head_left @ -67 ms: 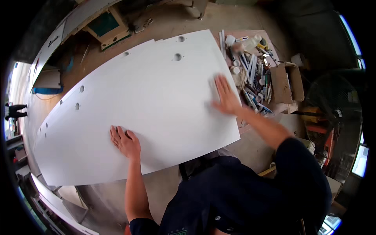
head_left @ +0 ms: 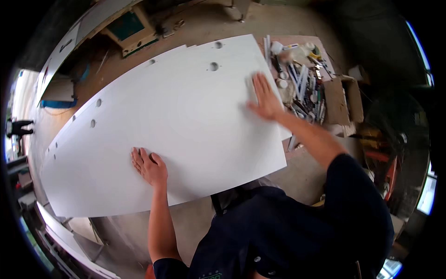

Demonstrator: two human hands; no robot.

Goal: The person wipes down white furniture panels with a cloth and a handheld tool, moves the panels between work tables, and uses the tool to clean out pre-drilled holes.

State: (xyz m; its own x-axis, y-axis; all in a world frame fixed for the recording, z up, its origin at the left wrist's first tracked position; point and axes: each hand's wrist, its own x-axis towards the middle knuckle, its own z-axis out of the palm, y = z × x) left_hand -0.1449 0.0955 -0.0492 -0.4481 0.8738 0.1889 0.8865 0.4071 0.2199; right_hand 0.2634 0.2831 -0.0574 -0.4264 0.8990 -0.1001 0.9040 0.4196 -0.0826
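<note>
A large white panel stretches in front of me, with several small round holes along its far side and left part. My left hand lies on its near middle, fingers spread and nothing held. Toward the panel's right edge, my right hand rests with its palm down and fingers stretched out, slightly blurred. A pale sheet corner sticks out from under the panel's right edge.
Right of the panel, a worktop holds a pile of pens, tubes and small jars. Beside it stands an open cardboard box, and farther right a large fan. A wooden cabinet stands at the far left; a distant person is at the left rim.
My right hand has slid farther away from me along the panel's right edge. A pale sheet corner now shows beyond that edge. The left hand stays in place.
</note>
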